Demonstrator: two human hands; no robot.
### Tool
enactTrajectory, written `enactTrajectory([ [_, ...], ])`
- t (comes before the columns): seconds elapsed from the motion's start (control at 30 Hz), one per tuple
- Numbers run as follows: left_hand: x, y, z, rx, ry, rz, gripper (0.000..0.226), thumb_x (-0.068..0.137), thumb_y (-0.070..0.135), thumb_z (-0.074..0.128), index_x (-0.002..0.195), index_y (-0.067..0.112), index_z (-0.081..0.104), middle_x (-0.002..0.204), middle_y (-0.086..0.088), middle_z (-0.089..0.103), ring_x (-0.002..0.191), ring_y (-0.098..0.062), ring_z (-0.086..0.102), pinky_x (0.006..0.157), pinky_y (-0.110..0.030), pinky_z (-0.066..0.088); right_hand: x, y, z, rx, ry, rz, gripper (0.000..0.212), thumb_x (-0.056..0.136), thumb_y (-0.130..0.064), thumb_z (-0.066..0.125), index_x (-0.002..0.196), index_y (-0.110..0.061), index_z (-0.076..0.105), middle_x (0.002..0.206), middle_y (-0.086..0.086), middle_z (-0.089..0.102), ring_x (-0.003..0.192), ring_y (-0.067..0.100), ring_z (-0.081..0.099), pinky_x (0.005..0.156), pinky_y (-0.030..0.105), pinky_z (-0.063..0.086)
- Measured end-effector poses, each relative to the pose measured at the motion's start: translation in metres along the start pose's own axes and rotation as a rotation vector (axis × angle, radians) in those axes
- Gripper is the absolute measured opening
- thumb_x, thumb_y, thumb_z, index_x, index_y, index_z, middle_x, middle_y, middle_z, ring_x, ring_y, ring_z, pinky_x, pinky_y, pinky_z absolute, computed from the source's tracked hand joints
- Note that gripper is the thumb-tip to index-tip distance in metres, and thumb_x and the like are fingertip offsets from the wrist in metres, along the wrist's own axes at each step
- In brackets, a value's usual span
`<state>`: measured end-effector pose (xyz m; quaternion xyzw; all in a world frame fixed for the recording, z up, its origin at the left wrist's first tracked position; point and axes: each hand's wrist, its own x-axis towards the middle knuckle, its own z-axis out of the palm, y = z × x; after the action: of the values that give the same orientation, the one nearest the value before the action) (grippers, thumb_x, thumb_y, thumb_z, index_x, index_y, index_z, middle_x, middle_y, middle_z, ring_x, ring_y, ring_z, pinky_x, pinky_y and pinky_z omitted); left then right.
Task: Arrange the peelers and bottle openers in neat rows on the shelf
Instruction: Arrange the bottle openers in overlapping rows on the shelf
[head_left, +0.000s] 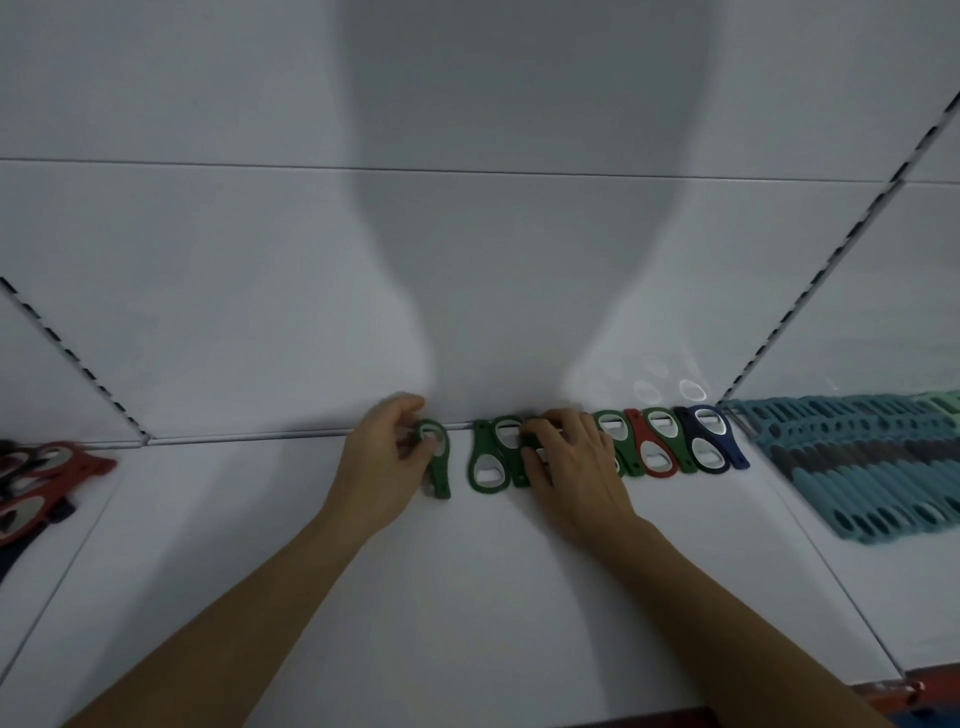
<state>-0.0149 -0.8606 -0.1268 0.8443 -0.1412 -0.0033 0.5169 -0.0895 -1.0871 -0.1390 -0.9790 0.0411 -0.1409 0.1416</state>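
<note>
A row of bottle openers lies along the back of the white shelf (467, 571): green ones (488, 462), a red one (652, 452) and a dark blue one (709, 447). My left hand (379, 462) pinches a single green opener (436, 462) that stands apart at the row's left end. My right hand (571, 467) lies flat on the green openers in the middle of the row, fingers curled over them and hiding some.
A packed block of teal and grey peelers (862, 467) fills the shelf section to the right. A loose heap of red and dark openers (36, 483) sits at the far left. The white back wall rises right behind the row.
</note>
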Motion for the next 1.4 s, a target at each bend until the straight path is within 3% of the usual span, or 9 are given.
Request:
enactTrajectory([
  [0.07,-0.007,-0.005,0.000,0.177,-0.016,0.126,0.045,0.096,0.013,0.068,0.140,0.013,0.057,0.134,0.005,0.056,0.117,-0.008,0.056,0.100,-0.014,0.040,-0.001,0.000,0.001,-0.002,0.009,-0.001,0.028,0.099,-0.030,0.052,0.123,-0.019,0.063,0.124,0.004,0.055,0.115,0.025,0.049,0.097,0.043,0.041],
  [0.13,-0.013,-0.009,-0.003,0.329,-0.058,0.223,0.045,0.094,0.015,0.071,0.137,0.012,0.059,0.136,0.004,0.052,0.124,-0.010,0.049,0.105,-0.016,0.032,-0.001,0.000,0.002,-0.008,0.026,0.002,0.028,0.098,-0.029,0.052,0.121,-0.019,0.064,0.123,0.004,0.056,0.114,0.026,0.050,0.096,0.043,0.042],
  [0.23,-0.019,-0.017,-0.010,0.433,-0.148,0.258,0.045,0.089,0.020,0.077,0.132,0.014,0.064,0.134,0.001,0.051,0.126,-0.015,0.046,0.106,-0.023,0.034,-0.002,0.000,0.005,-0.033,0.079,0.022,0.027,0.096,-0.031,0.052,0.118,-0.021,0.064,0.123,0.004,0.057,0.116,0.027,0.050,0.095,0.045,0.040],
  [0.4,-0.022,-0.015,-0.004,0.485,-0.166,0.261,0.043,0.091,0.028,0.074,0.133,0.023,0.064,0.140,0.004,0.052,0.133,-0.019,0.043,0.111,-0.041,0.036,0.000,0.001,0.009,-0.076,0.068,0.074,0.031,0.096,-0.039,0.047,0.121,-0.027,0.061,0.125,0.001,0.056,0.119,0.027,0.047,0.101,0.048,0.036],
  [0.63,-0.026,-0.008,0.012,0.582,-0.155,0.228,0.049,0.090,0.043,0.049,0.136,0.032,0.061,0.146,0.014,0.049,0.138,-0.014,0.037,0.108,-0.037,0.025,0.000,0.002,0.009,-0.084,0.037,0.068,0.035,0.097,-0.041,0.040,0.123,-0.026,0.057,0.125,0.001,0.055,0.118,0.025,0.047,0.101,0.047,0.035],
  [1.03,-0.036,-0.005,0.013,0.637,-0.125,0.203,0.046,0.099,0.033,0.045,0.143,0.022,0.056,0.144,0.002,0.052,0.135,-0.020,0.046,0.114,-0.042,0.036,-0.001,0.001,0.002,-0.084,0.013,0.062,0.033,0.098,-0.036,0.046,0.127,-0.024,0.057,0.127,0.005,0.054,0.120,0.029,0.047,0.100,0.051,0.036],
  [1.23,-0.047,-0.004,-0.006,0.794,-0.117,0.122,0.060,0.098,0.045,0.034,0.145,0.015,0.054,0.153,-0.007,0.048,0.140,-0.026,0.046,0.116,-0.048,0.035,0.007,-0.011,-0.011,-0.086,0.052,-0.098,0.035,0.095,-0.034,0.055,0.127,-0.020,0.060,0.131,0.009,0.055,0.124,0.033,0.047,0.105,0.056,0.035],
  [1.4,-0.066,-0.011,-0.073,0.971,-0.002,0.014,0.071,0.093,0.052,0.024,0.143,0.011,0.055,0.151,-0.011,0.048,0.141,-0.030,0.044,0.114,-0.055,0.034,0.027,-0.057,-0.013,-0.140,-0.004,-0.320,0.038,0.098,-0.039,0.045,0.129,-0.023,0.059,0.135,0.007,0.052,0.128,0.032,0.042,0.104,0.050,0.032],
])
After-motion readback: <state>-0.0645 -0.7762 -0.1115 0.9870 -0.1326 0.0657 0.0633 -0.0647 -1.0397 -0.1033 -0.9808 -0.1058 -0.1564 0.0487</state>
